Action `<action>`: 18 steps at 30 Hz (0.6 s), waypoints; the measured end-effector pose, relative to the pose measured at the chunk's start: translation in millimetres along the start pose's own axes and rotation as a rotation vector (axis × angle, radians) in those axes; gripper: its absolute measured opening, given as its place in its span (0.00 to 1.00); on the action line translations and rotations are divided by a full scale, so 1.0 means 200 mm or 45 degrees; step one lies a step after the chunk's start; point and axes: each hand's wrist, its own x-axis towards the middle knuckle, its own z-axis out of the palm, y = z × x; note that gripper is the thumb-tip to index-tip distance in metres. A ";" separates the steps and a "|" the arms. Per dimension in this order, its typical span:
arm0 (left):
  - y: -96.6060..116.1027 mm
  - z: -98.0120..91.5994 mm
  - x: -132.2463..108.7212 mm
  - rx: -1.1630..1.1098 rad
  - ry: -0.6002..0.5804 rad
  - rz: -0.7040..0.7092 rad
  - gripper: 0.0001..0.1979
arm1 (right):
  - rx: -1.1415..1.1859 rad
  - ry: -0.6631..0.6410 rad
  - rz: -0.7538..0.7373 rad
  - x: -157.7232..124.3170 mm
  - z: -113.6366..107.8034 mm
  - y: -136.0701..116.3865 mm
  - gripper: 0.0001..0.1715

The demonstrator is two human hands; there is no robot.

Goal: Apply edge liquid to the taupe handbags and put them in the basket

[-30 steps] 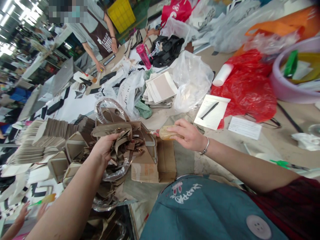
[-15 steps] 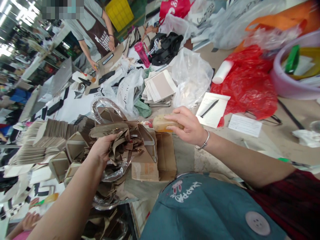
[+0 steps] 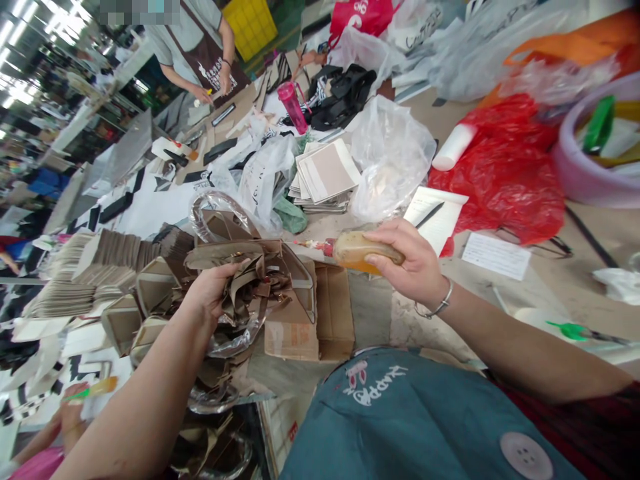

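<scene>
My left hand (image 3: 213, 293) is closed on a bundle of brown leather bag parts (image 3: 255, 280) with clear plastic wrapped round its handles, held above flat brown pieces on the table. My right hand (image 3: 407, 263) grips a squeeze bottle of amber glue (image 3: 357, 250) lying sideways, its red nozzle pointing left toward the bundle. A metal bracelet sits on my right wrist. My teal apron fills the lower middle of the view.
Stacks of cut brown pieces (image 3: 95, 267) lie at left. Grey cards (image 3: 327, 173), clear plastic bags (image 3: 390, 157), a red bag (image 3: 505, 173), a notepad with pen (image 3: 435, 217) and a lilac basin (image 3: 595, 153) crowd the table. A person in a brown apron (image 3: 203, 50) works at the far end. Another person's hand (image 3: 70, 413) shows at bottom left.
My right hand has lifted the glue bottle and turned it more sideways, so the nozzle now shows pointing at the bundle. My left hand keeps its hold.
</scene>
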 end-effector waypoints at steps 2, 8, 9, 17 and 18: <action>0.00 0.01 -0.01 0.009 -0.008 0.005 0.07 | 0.018 -0.049 -0.015 -0.01 0.02 0.00 0.15; 0.00 0.02 -0.01 0.033 -0.007 0.022 0.08 | 0.032 -0.095 -0.090 0.02 0.12 0.01 0.17; 0.00 0.02 -0.01 0.032 -0.008 0.011 0.08 | 0.029 -0.090 -0.100 0.03 0.13 0.01 0.17; -0.02 0.02 -0.01 0.020 -0.015 0.013 0.08 | -0.015 -0.154 -0.070 -0.01 0.16 0.08 0.15; -0.02 0.02 0.00 0.025 -0.021 0.022 0.08 | -0.018 -0.182 -0.067 -0.03 0.17 0.09 0.15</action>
